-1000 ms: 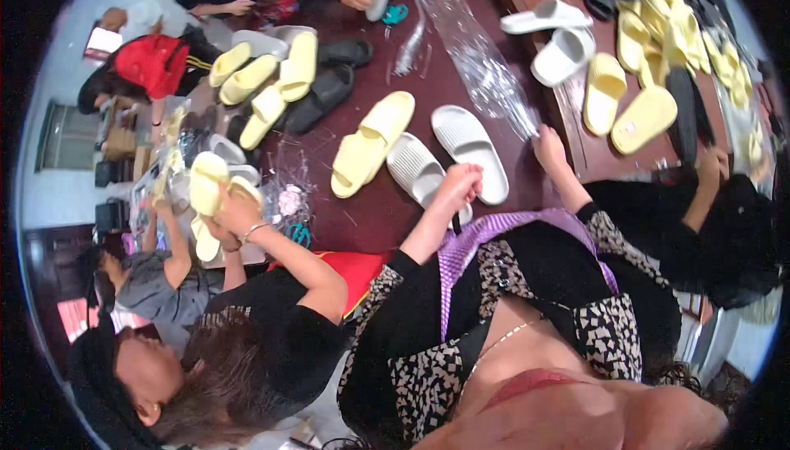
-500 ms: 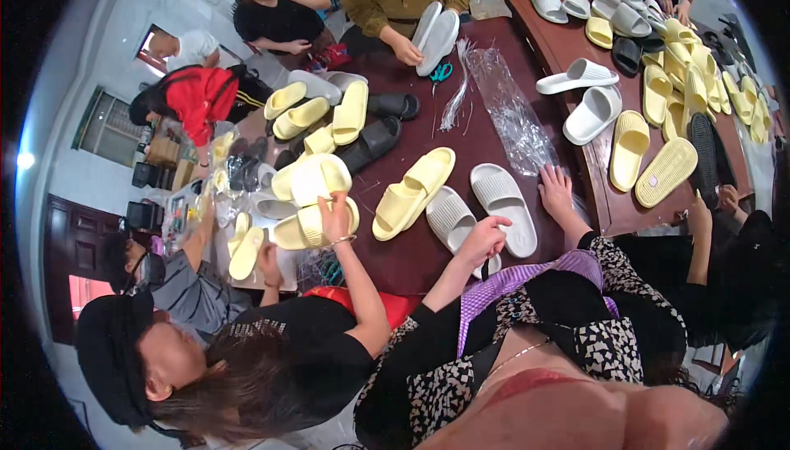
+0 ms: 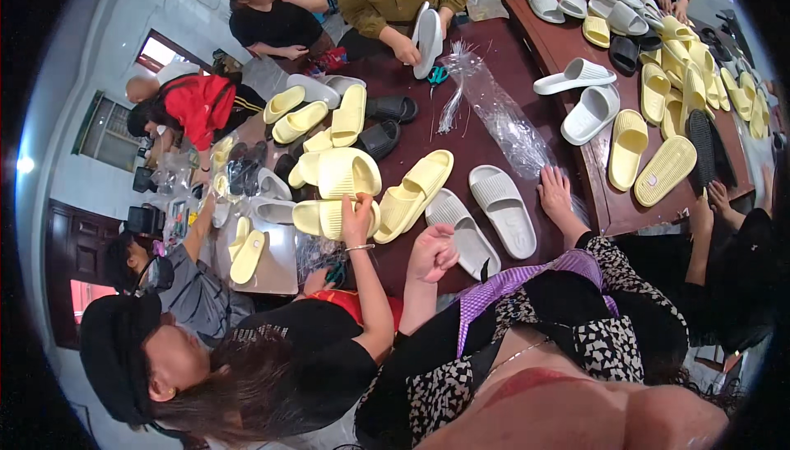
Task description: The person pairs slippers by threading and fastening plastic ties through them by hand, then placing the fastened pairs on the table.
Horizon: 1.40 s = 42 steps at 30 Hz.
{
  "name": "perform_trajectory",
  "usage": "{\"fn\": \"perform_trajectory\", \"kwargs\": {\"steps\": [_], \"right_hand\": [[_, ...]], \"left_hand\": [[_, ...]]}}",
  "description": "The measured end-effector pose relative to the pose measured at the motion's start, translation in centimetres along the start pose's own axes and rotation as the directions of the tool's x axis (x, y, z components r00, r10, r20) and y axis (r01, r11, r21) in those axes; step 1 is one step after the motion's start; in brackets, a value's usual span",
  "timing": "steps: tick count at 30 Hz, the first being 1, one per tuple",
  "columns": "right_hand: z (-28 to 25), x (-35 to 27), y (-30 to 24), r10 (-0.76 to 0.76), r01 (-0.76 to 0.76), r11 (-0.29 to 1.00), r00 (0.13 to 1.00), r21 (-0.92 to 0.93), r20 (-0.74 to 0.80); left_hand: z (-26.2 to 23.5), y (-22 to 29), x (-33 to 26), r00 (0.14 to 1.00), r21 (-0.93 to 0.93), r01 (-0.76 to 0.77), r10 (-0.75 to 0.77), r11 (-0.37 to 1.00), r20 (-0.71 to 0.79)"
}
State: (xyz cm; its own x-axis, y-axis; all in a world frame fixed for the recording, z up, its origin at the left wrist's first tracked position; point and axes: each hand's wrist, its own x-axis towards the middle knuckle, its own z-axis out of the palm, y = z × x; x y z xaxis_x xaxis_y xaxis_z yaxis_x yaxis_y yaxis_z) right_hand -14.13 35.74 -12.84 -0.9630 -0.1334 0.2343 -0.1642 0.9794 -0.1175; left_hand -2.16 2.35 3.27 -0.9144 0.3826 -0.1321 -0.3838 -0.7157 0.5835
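My left hand [image 3: 432,254] is raised off the table with its fingers curled in, and nothing shows in it. It hovers just left of a ribbed grey slide sandal [image 3: 461,232]; that sandal's mate [image 3: 504,211] lies to the right, also toe strap up. My right hand [image 3: 557,195] rests flat with spread fingers on the dark red table [image 3: 494,34], at the near end of a stack of clear plastic bags [image 3: 514,129]. Left of the grey pair, two yellow slide sandals [image 3: 418,195] lie nested on the table.
A co-worker's hand [image 3: 357,221] at my left grips two yellow slides [image 3: 350,174]. Across the table a person holds grey slides [image 3: 428,43] near teal scissors [image 3: 438,76] and white ties [image 3: 451,109]. Yellow, grey and black slides crowd the brown table [image 3: 592,170] at right.
My left hand has lifted off the grey sandal and moved left. The co-worker's yellow slides have shifted right, toward the nested pair. The person opposite has turned the grey slides. My right hand stays put.
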Motion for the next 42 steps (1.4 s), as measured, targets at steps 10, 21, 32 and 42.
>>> {"fn": "perform_trajectory", "kwargs": {"steps": [10, 21, 32, 42], "right_hand": [[-1.4, 0.5, 0.3, 0.03, -0.039, 0.995, 0.995, 0.092, 0.095], [-12.8, 0.8, -8.3, -0.178, 0.375, 0.652, 0.92, 0.659, -0.348], [-15.8, -0.5, -13.0, -0.274, 0.477, 0.464, 0.879, 0.747, -0.391], [-16.7, 0.0, -11.5, -0.199, 0.42, 0.465, 0.907, 0.779, -0.37]], "left_hand": [[0.9, 1.9, -1.5, 0.977, -0.082, -0.197, 0.203, 0.977, 0.069], [2.8, 0.0, 1.0, 0.987, 0.103, -0.043, 0.058, 0.994, -0.148], [4.5, -1.7, 3.2, 0.995, 0.111, 0.097, -0.097, 0.989, -0.002], [4.2, -2.2, 4.9, 0.991, 0.182, -0.095, 0.11, 0.979, -0.074]]}}
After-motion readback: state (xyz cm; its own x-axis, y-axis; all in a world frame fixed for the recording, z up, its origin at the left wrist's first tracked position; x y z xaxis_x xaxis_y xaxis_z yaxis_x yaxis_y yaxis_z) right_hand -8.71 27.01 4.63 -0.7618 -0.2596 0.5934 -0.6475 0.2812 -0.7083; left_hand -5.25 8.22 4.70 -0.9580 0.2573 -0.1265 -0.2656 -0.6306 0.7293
